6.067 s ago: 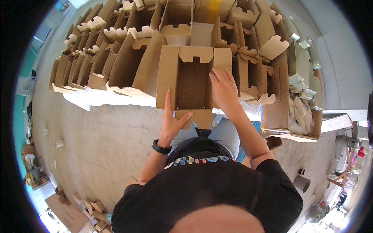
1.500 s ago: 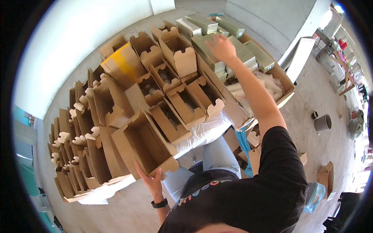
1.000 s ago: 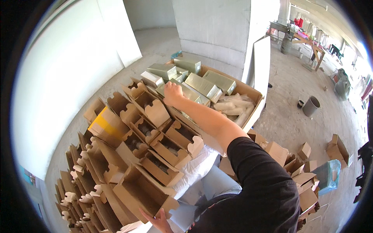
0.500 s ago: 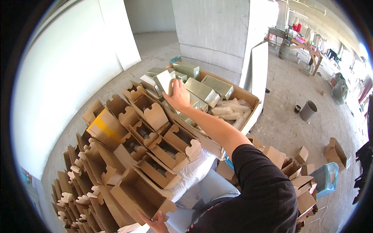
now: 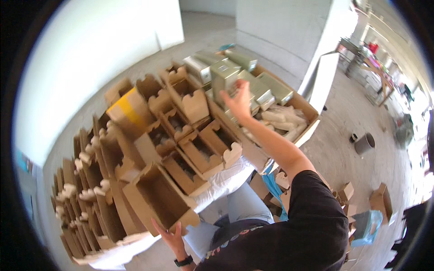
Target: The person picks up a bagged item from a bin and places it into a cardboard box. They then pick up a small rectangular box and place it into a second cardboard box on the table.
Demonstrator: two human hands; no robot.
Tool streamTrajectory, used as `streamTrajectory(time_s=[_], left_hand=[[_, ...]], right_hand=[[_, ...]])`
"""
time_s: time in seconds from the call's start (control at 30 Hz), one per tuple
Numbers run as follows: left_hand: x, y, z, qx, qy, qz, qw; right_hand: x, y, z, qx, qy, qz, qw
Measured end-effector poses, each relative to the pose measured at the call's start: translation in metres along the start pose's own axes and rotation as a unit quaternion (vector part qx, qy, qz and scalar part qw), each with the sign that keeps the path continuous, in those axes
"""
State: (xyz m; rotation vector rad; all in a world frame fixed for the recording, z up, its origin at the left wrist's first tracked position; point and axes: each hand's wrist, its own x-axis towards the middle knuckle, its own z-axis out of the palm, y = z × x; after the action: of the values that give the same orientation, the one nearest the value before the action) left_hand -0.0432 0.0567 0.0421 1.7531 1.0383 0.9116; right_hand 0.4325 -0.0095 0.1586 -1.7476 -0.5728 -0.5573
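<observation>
My right hand [image 5: 238,100] is stretched out over a large cardboard carton [image 5: 302,105] at the back and grips a pale green rectangular package [image 5: 224,77], lifted above the other green packages [image 5: 266,88] lying there. My left hand [image 5: 168,234] is low in the view, fingers spread against the underside of an open brown cardboard box [image 5: 156,199] that it holds tilted toward me. Rows of similar open cardboard boxes [image 5: 194,149] stand between the two hands.
Many open brown boxes [image 5: 90,180] fill the left side, one with a yellow face [image 5: 129,110]. A white sheet [image 5: 226,176] lies under the near boxes. White-wrapped items [image 5: 282,121] lie in the carton. A grey bucket [image 5: 364,143] and cardboard scraps [image 5: 346,192] sit on the concrete floor at right.
My head turned from the boxes toward the carton. My right hand reached into the carton, closed on a green package and has lifted it. My left hand kept holding the open box.
</observation>
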Motion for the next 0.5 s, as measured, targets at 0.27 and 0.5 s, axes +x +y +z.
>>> streamTrajectory(time_s=[0.27, 0.5], left_hand=[[0.001, 0.002, -0.006, -0.061, 0.003, -0.040, 0.997], [-0.003, 0.005, -0.003, -0.083, 0.000, -0.042, 0.996]], right_hand=[[0.016, -0.021, -0.009, -0.027, 0.014, -0.101, 0.994], [0.079, -0.041, 0.017, -0.119, -0.043, -0.243, 0.962]])
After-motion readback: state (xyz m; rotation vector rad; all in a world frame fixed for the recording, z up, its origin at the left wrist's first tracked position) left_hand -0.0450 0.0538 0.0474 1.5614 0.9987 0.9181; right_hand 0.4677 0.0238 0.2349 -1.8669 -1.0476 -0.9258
